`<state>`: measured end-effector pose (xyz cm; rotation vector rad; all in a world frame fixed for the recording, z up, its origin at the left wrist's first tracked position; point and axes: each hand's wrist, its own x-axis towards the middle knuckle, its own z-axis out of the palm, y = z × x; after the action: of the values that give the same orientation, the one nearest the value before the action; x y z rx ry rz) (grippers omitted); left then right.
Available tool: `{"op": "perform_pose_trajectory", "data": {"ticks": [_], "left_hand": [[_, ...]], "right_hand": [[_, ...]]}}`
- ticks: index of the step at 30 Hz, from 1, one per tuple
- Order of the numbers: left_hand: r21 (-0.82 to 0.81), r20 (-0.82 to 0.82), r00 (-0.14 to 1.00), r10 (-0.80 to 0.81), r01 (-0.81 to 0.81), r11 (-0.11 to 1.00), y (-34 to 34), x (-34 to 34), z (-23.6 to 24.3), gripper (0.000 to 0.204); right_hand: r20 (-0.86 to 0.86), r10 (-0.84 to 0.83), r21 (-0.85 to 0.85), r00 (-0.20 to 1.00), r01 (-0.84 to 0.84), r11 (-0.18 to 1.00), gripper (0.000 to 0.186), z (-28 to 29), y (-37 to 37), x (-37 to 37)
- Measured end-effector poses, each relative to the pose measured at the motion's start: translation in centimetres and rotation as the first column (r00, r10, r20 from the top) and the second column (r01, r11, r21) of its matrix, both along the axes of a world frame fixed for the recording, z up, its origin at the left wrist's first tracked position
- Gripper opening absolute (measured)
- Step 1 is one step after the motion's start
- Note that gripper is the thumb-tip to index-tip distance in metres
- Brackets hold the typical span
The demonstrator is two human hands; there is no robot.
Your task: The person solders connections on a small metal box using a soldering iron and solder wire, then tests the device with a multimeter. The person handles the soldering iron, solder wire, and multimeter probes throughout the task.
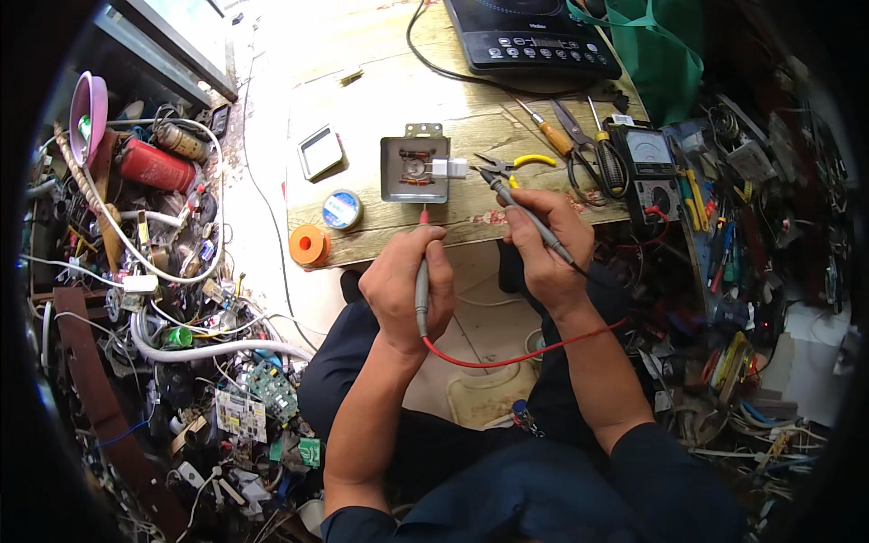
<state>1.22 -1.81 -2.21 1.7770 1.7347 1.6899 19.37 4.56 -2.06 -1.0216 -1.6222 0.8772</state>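
My left hand is closed round a grey test probe with a red lead, its tip at the near edge of a small open metal box. Whether the tip touches the metal I cannot tell. Inside the box sit brown and copper-coloured parts, and a white connector sticks out of its right side. My right hand pinches the other grey probe with a dark lead, its tip pointing up and left, a little right of the connector. An analog multimeter stands at the table's right edge.
Cutting pliers with yellow handles, scissors and screwdrivers lie right of the box. Left of it are a square frame, a round tin and an orange spool. An induction cooker stands behind. Clutter fills both sides.
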Motion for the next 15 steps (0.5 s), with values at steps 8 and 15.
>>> {"op": "perform_pose_trajectory", "data": {"ticks": [8, 15], "left_hand": [[0.018, -0.019, 1.000, -0.021, 0.021, 1.000, 0.13, -0.17, 0.22, 0.013], [0.082, -0.041, 0.999, -0.033, 0.036, 0.996, 0.14, -0.47, 0.56, 0.014]], "right_hand": [[-0.087, -0.059, -0.013, 0.994, 0.058, 0.998, 0.017, 0.06, -0.06, -0.31], [-0.234, 0.010, -0.032, 0.972, -0.018, 0.999, 0.020, 0.52, -0.79, -0.65]]}}
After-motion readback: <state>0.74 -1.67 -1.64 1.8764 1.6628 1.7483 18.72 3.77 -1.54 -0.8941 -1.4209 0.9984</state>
